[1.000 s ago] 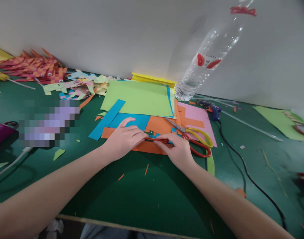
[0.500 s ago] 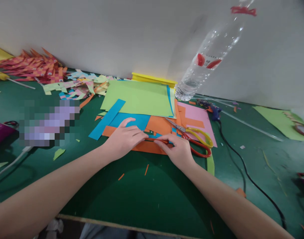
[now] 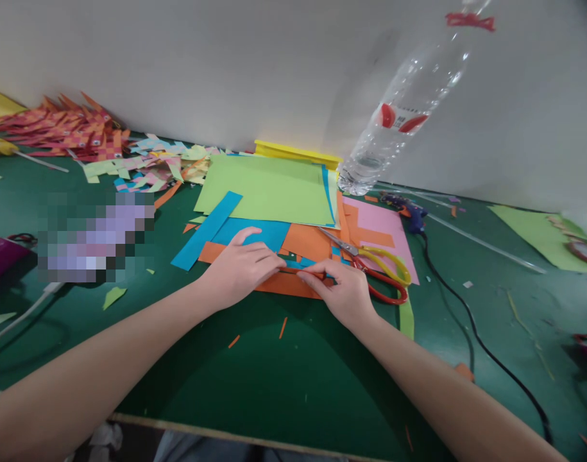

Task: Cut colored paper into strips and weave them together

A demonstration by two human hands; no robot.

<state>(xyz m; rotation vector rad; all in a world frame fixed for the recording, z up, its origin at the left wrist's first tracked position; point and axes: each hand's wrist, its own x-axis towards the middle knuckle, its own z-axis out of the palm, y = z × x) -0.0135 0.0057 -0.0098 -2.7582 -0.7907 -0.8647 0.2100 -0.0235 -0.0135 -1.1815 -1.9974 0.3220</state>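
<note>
My left hand lies on an orange sheet of paper in the middle of the green table, fingers pressed down on it. My right hand pinches a thin orange paper strip against the same sheet, thumb and fingertips closed on it. The two hands almost meet at the strip. Blue strips are woven into the orange sheet just beyond my fingers. Yellow and red handled scissors lie right beside my right hand.
Light green sheets, a blue strip and pink paper are stacked behind. A clear plastic bottle leans by the wall. A glue gun with a black cable lies right. Woven paper pieces pile up far left.
</note>
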